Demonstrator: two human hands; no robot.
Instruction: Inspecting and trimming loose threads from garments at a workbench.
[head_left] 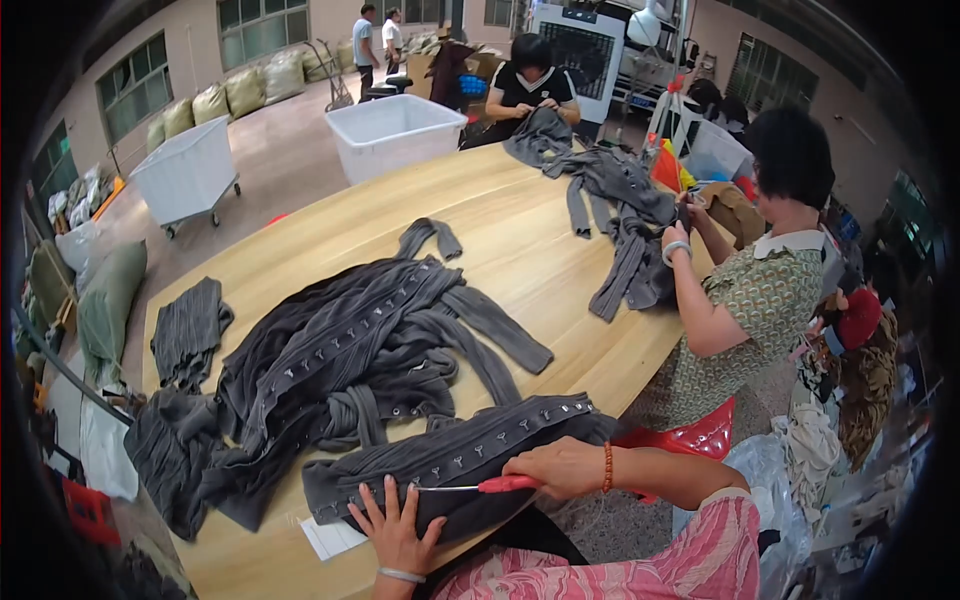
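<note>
- Right hand (560, 466): closed around red-handled scissors (490, 485), blade tips pointing left across a dark grey knit garment (455, 460).
- Left hand (395, 525): fingers spread, palm flat on the same garment just beside the scissor tips; nothing gripped, cloth only pressed down.
- Garment location: near edge of the wooden table (520, 250), stretched along that edge, partly draped over it toward the lap.
- Row of pale tabs or fastenings visible along the garment's upper band; probably loose threads or tags being trimmed, though too small to confirm.
- Scissor position: at the left-middle portion of the band; judged mid-piece, with band still to either side of the blades.
- Heap of similar grey garments (340, 360): centre of the table, just beyond the piece in hand, bands with the same pale tabs showing; judged still awaiting handling.
- Further folded grey pieces (185, 335): left edge of the table, set apart from the heap; finished or not, cannot be told.
- White paper slip (330, 538): near edge, left of the left hand, partly under the garment.
- Co-workers: one standing person (760, 290) at the right edge handling another grey pile (625, 215); one seated at the far edge.
- White bins (395, 130): on the floor beyond the far edge.
- Overall judgement: early to middle stage, most garments still heaped.
</note>
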